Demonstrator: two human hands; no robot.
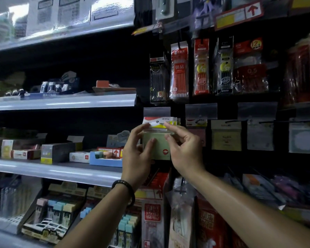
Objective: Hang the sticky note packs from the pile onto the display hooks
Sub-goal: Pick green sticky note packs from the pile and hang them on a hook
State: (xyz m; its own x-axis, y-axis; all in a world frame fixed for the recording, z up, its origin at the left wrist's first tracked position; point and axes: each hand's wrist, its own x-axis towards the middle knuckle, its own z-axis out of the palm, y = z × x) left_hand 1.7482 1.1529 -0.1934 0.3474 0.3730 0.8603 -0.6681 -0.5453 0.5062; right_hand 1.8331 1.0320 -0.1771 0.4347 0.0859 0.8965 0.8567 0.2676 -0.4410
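Holding 1 green sticky note pack [158, 145] up against the dark display panel, both hands are working near its top edge. Left hand [138, 154] is pinching the pack's left side, thumb on the front face, index finger reaching up to the header card. Right hand [183, 153] is pinching the right side likewise, index fingertip touching the header's top. Pack is being held upright, long axis vertical, header card up, printed face toward the camera. It is sitting directly below a clear price tag holder [157, 111]. Whatever is carrying the header is lost in the dark; cannot tell whether the pack is hung. Hands are hiding the pack's left edge and lower right corner. 3 other packs [226, 136] are hanging to the right. Black bracelet [125, 190] is circling the left wrist.
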